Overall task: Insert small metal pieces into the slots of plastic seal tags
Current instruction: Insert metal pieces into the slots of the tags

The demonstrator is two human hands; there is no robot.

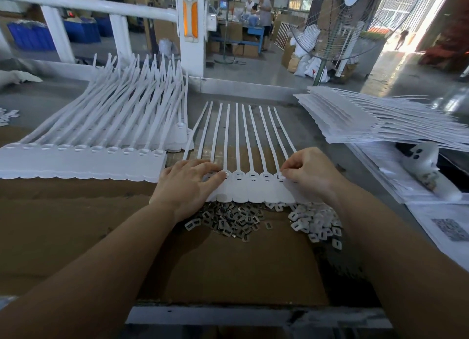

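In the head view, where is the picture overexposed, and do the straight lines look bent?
Head view: the doorway at the upper right is blown out white, with glare on the floor below it; the white railing bows from wide-angle distortion; the left hand, right hand and seal tag strip are evenly lit and sharp.

- seal tag strip under the fingertips: plain white, small dark slots in the heads
- metal pieces just below the left fingers: dull silver-grey, dark cut-outs
- plastic caps below the right fingers: white, dark slot holes
- cardboard sheet nearer than both hands: plain brown
- finished tags left of the left fingers: white
- tag stack beyond the right fingers: white
- bins far beyond: blue
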